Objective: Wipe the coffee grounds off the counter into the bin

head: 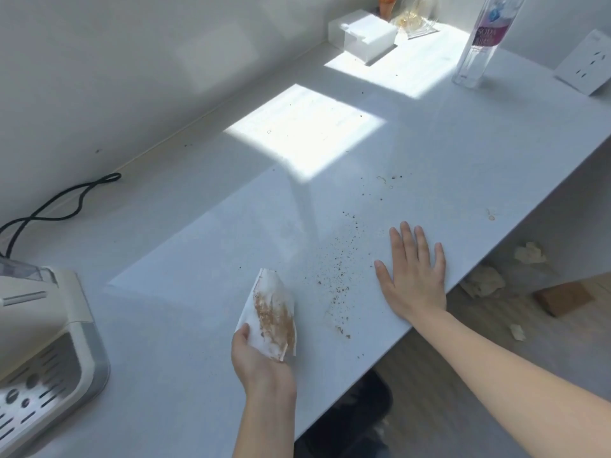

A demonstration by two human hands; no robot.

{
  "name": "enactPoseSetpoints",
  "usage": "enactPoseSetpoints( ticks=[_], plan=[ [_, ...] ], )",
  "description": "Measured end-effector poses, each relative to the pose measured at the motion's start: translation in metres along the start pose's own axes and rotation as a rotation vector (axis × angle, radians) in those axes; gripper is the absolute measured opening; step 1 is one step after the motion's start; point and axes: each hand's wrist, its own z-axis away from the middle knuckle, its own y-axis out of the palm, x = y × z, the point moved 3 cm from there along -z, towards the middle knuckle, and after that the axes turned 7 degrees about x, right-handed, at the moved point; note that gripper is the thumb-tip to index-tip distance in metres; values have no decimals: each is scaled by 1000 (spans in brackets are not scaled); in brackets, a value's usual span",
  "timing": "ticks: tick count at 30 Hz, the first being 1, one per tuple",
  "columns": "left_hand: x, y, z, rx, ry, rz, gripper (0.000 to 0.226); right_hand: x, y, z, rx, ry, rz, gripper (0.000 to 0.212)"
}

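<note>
Grounds (334, 276) speckle the desk (198, 226) centre; left hand (261, 358) grips a stained tissue (271, 312), right hand (413, 276) flat, fingers spread; bottle (479, 44) at 1 o'clock reads "SODA".

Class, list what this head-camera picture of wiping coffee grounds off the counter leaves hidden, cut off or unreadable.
- Bin: the dark shape under the counter edge is mostly hidden by it; cannot confirm it is the bin.
- Coffee machine: cut off by the left edge.
- Bottle: top cut off; small label print blurred.
- Left hand grip: fingers hidden behind the stained tissue.
- Cable: its end leaves the frame.
</note>
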Motion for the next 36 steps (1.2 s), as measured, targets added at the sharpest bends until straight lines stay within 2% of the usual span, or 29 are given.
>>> enactPoseSetpoints(
  ticks=[3,5,8,11,14,16,18,21,26,30,33,36],
  plan=[
    [-11,-3,-13,126,-130,56,30,1,-1,0,8,6,-3,69],
    [-13,-8,-21,120,-118,-25,34,1,-1,0,15,6,-1,69],
    [-19,-20,-32,33,69,-267,32,0,-2,0,13,5,-7,69],
    [-27,-28,-36,60,320,-536,32,0,-2,0,7,5,-4,68],
    [-29,-29,-39,99,458,-599,39,0,-2,0,0,2,-23,68],
    [-30,-32,-43,47,437,-554,33,1,-2,0,4,3,-17,68],
    [-33,-37,-50,-28,323,-476,20,1,-2,-1,6,6,-9,68],
    [-43,-40,-57,22,230,-455,18,0,-3,-1,-1,3,-19,67],
    [-60,-38,-59,139,494,-937,19,-1,-2,0,-1,5,-20,67],
    [-63,-37,-62,201,442,-995,8,0,-2,-1,3,5,-27,68],
    [-70,-38,-69,225,439,-1110,8,0,-2,-1,10,7,-22,68],
    [-75,-35,-68,211,602,-1329,13,0,-2,-1,12,5,-18,68]
  ],
)
